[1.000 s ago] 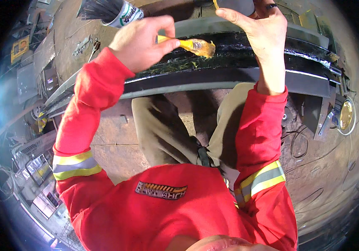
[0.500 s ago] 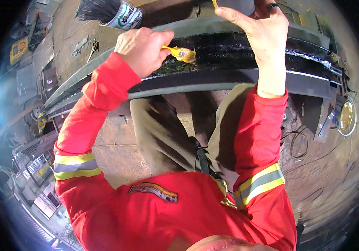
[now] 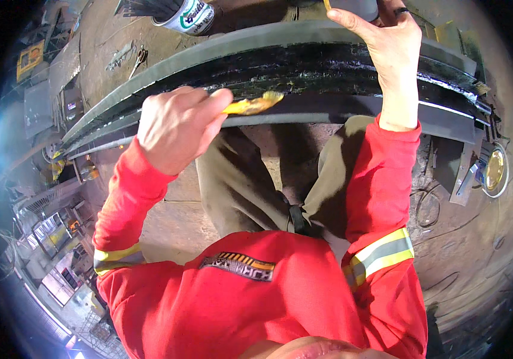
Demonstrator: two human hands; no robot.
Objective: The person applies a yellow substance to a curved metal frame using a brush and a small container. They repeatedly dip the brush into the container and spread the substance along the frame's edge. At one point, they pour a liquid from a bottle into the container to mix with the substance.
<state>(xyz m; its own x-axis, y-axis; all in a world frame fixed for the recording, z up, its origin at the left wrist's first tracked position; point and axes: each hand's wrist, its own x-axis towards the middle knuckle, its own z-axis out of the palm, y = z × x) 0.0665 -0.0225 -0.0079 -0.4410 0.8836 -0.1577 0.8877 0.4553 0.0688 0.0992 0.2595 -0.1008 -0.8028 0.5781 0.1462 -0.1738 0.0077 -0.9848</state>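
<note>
My left hand (image 3: 178, 125) is closed around the yellow handle of a brush (image 3: 253, 105). The bristles point right and lie over the near side of a long metal beam (image 3: 322, 66), whose inner faces look black and wet. Whether they touch the metal I cannot tell. At the top edge, my right hand (image 3: 391, 48) is closed on a pale grey container (image 3: 361, 8), mostly cut off by the frame. A thin yellow strip (image 3: 327, 5) shows beside the thumb of that hand.
A white tin (image 3: 192, 18) holding dark rods stands beyond the beam. Nearer the beam lies a scissor-like tool (image 3: 141, 58). Flat metal pieces (image 3: 448, 164) and a round container with yellowish contents (image 3: 496, 170) are on the right. A cable (image 3: 427, 209) curls over the floor.
My left hand has drawn the brush from the beam's black inside toward me, over its near side. The right hand keeps its hold. The whole view has shifted slightly.
</note>
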